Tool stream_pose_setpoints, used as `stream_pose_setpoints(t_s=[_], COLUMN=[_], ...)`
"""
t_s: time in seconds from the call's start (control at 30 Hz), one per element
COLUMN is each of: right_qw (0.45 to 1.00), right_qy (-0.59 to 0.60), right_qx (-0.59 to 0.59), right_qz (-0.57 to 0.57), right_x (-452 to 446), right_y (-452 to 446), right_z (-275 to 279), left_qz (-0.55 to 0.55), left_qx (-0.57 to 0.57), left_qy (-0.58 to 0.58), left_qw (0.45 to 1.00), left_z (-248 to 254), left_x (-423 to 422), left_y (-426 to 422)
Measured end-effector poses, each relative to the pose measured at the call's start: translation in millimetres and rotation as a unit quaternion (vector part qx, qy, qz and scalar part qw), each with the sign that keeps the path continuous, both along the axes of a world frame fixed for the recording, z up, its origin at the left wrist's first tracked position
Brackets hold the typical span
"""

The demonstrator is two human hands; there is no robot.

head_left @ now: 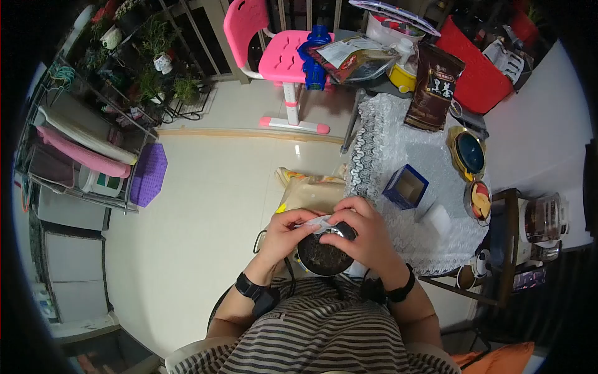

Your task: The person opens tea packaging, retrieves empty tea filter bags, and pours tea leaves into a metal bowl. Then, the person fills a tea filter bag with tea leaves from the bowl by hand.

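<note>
My left hand (283,234) is closed, its fingers and thumb pinching a small thin white pouch (316,222). The fingers of my right hand (360,229) close on the pouch's other side. Beside the right fingers shines a rounded metal piece (344,231), perhaps a spoon; its handle is hidden. Both hands are just above a round bowl (324,273) at my lap. Inside lie dark, dry, shredded leaves (322,254), partly covered by my right fingers.
Right of me, a lace-covered table (398,243) bears an open blue box (406,187), a brown packet (435,87), a dark bowl (469,153) and a bowl of cut fruit (479,201). A glass pot (543,219) stands far right. Ahead is a pink chair (283,59); left, a rack (81,168).
</note>
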State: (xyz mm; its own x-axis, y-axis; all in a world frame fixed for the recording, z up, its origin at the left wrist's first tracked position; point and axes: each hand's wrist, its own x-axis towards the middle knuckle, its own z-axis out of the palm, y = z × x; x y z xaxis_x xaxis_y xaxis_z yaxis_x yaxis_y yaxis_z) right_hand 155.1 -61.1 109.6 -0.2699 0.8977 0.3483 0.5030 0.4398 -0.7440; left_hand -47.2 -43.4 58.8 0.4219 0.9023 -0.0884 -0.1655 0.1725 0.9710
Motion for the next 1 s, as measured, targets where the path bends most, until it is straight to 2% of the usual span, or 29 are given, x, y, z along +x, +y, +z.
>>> stream_pose_setpoints(t_s=[0.13,0.2,0.23,0.3,0.43,0.5,0.57,0.63,0.7,0.83,0.9,0.97,1.0], right_qw=[0.998,0.996,0.993,0.994,0.999,0.998,0.990,0.968,0.922,0.764,0.650,0.539,0.466], right_qy=[-0.062,-0.061,-0.062,-0.068,-0.044,-0.054,-0.045,-0.023,-0.008,0.025,-0.069,-0.156,-0.224], right_qx=[0.029,0.051,0.078,0.076,0.028,0.020,0.023,-0.001,-0.001,0.112,0.150,0.206,0.173], right_qz=[0.009,0.033,0.056,0.042,0.008,-0.024,-0.135,-0.251,-0.388,-0.635,-0.742,-0.801,-0.839], right_x=[0.2,-1.7,-2.0,-3.6,14.2,36.5,66.6,99.2,134.6,232.6,273.2,321.1,343.0], right_y=[-2.8,-5.1,-4.8,-11.1,-32.2,-42.7,-57.0,-75.1,-97.1,-161.6,-196.4,-225.8,-236.9], right_z=[-2.1,-4.8,-5.7,-5.8,-4.9,-3.7,-6.8,-14.4,-22.5,-81.8,-76.7,-71.9,-68.5], left_qz=[-0.043,-0.094,-0.103,-0.177,-0.213,-0.172,-0.162,-0.101,-0.089,-0.028,-0.035,-0.012,0.000], left_qx=[-0.031,-0.092,-0.090,-0.023,0.015,-0.026,-0.023,-0.050,-0.049,-0.035,-0.042,-0.052,-0.065], left_qy=[0.015,-0.068,-0.068,0.081,0.092,0.078,0.072,0.079,0.087,0.103,0.084,0.092,0.091], left_qw=[0.998,0.989,0.988,0.981,0.972,0.982,0.984,0.991,0.991,0.994,0.995,0.994,0.994], left_z=[18.1,28.0,23.1,4.6,1.7,-4.3,-2.3,-7.9,-11.5,-18.6,-27.5,-26.9,-23.2], left_x=[-1.7,3.0,-1.3,-5.2,-1.4,0.2,0.3,-3.7,-3.7,-9.8,-10.0,-13.6,-11.8], left_y=[-7.0,-9.0,-9.3,-10.0,-7.6,-7.3,-7.6,-7.1,-6.9,-6.1,-3.5,-2.1,-2.7])
